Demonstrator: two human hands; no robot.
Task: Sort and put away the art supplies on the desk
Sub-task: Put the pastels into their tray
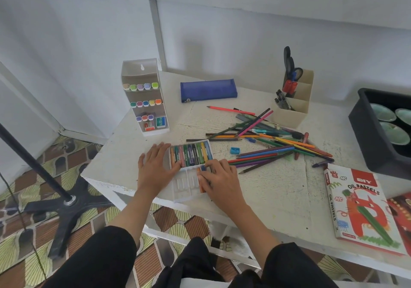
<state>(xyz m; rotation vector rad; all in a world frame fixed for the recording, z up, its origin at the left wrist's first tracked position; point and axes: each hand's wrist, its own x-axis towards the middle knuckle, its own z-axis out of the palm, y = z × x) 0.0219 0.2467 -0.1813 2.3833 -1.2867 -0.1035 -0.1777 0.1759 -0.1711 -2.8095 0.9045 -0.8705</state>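
A clear plastic pastel tray (pixel 185 188) lies at the desk's front edge, its far row filled with several oil pastels (pixel 191 153). My left hand (pixel 155 165) lies flat with straight fingers against the tray's left side. At the tray's near right corner my right hand (pixel 219 178) pinches a blue pastel (pixel 202 168), beside an orange one set in a slot. Several coloured pencils (pixel 273 147) lie scattered to the right. The oil pastels box (pixel 360 207) lies at the front right.
A white marker rack (pixel 145 97) stands at the back left, a blue pencil case (pixel 208 91) behind the centre, a cream organiser (pixel 294 101) with scissors and pens at the back right. A blue sharpener (pixel 234 150) lies by the pencils. A black bin (pixel 367 132) with bowls sits far right. A black stand (pixel 60 203) is on the floor.
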